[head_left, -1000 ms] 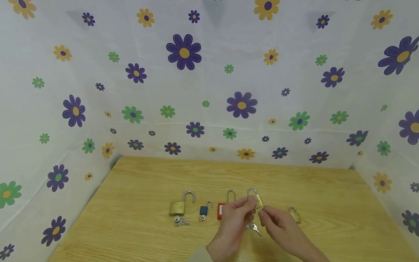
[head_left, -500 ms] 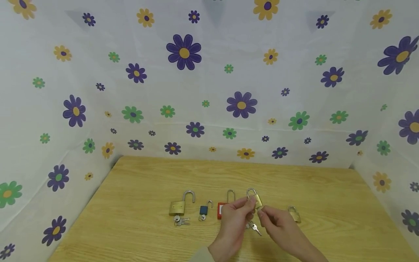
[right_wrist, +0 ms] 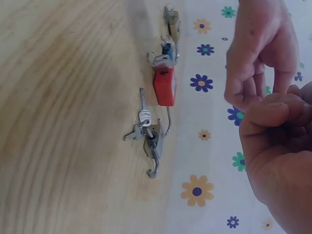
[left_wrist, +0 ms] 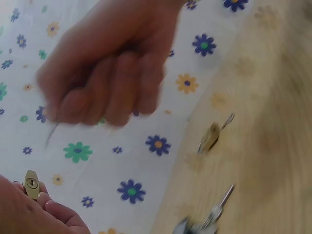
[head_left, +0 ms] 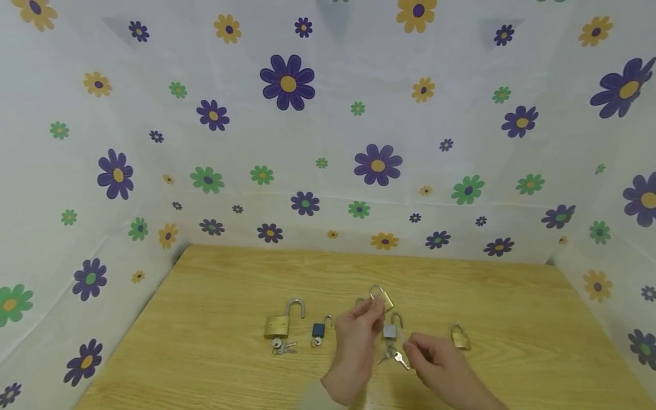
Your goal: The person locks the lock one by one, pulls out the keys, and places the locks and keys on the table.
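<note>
Raised above the table, a small brass padlock [head_left: 388, 300] is pinched by my left hand [head_left: 356, 341] between thumb and fingers. Its keyhole end faces the left wrist camera, where the padlock [left_wrist: 31, 184] shows beside my left fingertips. My right hand [head_left: 441, 364], lower and to the right, has its fingers curled and pinches a thin pale sliver [left_wrist: 51, 133]; it is blurred, and I cannot tell what it is. The two hands are apart. Beneath them lies a grey padlock [head_left: 390, 331] with its shackle swung open and keys [head_left: 398, 357] at its bottom.
On the wooden table [head_left: 205, 364] a large brass padlock [head_left: 277, 326] and a small blue padlock [head_left: 318, 330], both unlocked with keys, lie left. A red padlock [right_wrist: 165, 87] is mostly hidden behind my left hand in the head view. Another brass padlock [head_left: 460, 339] lies right.
My left hand has moved up and left with the brass padlock. The right hand has come away from the padlock's bottom, the thin sliver in its fingers. The grey padlock has come into view.
</note>
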`<state>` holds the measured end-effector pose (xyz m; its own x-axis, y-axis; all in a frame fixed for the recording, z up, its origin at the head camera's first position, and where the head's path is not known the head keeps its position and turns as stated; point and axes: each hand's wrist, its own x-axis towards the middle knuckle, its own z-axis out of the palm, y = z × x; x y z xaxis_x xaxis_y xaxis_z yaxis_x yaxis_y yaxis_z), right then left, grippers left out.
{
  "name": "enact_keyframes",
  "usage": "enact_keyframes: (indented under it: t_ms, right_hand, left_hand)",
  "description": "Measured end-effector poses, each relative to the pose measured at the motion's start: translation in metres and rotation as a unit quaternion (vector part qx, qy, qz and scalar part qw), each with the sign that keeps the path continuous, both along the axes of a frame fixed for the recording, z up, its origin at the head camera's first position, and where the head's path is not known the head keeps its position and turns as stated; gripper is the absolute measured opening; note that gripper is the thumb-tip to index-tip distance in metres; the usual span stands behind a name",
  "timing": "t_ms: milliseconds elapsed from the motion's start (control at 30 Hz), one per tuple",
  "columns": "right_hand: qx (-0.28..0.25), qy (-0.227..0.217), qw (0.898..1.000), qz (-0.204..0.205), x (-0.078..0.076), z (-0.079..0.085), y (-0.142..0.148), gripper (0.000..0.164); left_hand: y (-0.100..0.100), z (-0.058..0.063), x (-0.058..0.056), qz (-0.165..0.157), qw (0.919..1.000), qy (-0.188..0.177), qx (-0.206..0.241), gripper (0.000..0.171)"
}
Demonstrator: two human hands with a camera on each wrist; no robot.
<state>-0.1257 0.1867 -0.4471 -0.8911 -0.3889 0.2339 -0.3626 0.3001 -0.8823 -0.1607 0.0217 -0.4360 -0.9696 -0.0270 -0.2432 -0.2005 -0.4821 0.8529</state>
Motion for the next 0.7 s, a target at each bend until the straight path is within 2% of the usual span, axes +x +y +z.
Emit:
enact_keyframes:
  t_ms: [133,233,333,500,600,700]
  right_hand:
    - [0.013,0.024,1.0,-0.003,0.004,-0.004,0.004,0.032]
    - [0.02,0.039,0.999,-0.019,0.003,-0.005,0.005,0.032]
    - [0.03,0.032,0.999,-0.019,0.002,-0.006,0.006,0.03]
    - [0.067,-0.036,0.997,-0.019,0.0,-0.006,0.011,0.029]
    - [0.103,-0.088,0.99,-0.034,-0.002,-0.006,0.016,0.031]
    - [0.142,-0.115,0.982,-0.055,-0.005,-0.007,0.02,0.031]
  left_hand:
    - [-0.01,0.006,-0.009,0.006,0.9999,0.014,0.001,0.02]
    - [-0.011,0.007,-0.01,-0.003,0.9999,0.015,-0.003,0.02]
    - [-0.01,0.004,-0.008,-0.001,0.9999,0.006,-0.01,0.018]
    - [-0.011,-0.002,-0.007,-0.012,0.9986,0.007,-0.051,0.027]
    - [-0.011,-0.003,-0.008,-0.018,0.9974,0.017,-0.067,0.032]
    - [-0.01,-0.004,-0.008,-0.021,0.9965,0.024,-0.077,0.033]
